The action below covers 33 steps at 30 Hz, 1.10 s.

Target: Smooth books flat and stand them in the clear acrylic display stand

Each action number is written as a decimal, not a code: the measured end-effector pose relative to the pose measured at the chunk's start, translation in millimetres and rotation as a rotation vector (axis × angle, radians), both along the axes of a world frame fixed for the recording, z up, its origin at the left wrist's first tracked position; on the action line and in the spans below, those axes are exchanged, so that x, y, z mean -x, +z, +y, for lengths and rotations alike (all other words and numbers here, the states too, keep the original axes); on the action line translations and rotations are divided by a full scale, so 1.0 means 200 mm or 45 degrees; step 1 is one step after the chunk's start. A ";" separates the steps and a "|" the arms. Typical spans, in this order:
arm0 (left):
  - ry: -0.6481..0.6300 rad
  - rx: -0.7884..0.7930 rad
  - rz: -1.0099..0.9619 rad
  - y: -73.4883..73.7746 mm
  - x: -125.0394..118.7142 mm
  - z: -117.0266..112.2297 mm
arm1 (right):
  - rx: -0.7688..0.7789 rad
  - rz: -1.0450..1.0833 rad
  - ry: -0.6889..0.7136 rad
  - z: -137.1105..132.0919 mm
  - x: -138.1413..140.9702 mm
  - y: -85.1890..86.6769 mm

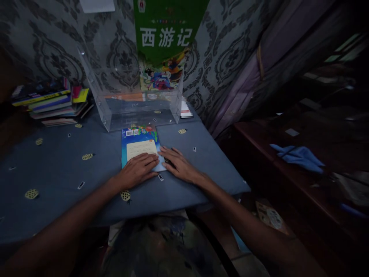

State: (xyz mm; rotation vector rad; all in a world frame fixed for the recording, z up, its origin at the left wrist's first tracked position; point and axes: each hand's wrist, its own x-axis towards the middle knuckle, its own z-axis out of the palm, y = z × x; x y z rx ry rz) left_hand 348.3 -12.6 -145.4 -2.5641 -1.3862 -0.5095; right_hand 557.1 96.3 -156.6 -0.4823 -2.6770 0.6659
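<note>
The step looks like steadying the book (141, 148) at the stand's (138, 117) 6 o'clock, left hand (140, 168) flat on it, right hand (180, 167) at its 4 o'clock edge, neither clamped; moving it would call for fingertips underneath.

Lost the near-left corner of the blue book (140, 141) to the left hand (138, 169) and part of its right edge to the right hand (180, 166). Found the print on the pale panel (142, 149) too small to read. Saw the green cover (167, 48) and a white sheet (98, 5) cut off at the far edge. Made out neither the pixelated item (186, 109) beside the clear stand (138, 118) nor the dim clutter (353, 187) far right.
</note>
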 end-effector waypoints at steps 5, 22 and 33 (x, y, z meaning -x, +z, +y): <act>0.011 0.007 0.066 0.00 0.00 -0.01 | -0.083 0.047 -0.033 -0.10 -0.10 0.00; 0.065 0.112 0.193 0.03 0.18 -0.28 | -0.338 0.138 -0.033 -0.13 -0.11 0.01; 0.148 0.100 0.002 -0.01 0.35 -0.45 | -0.364 0.159 -0.088 -0.15 -0.10 0.01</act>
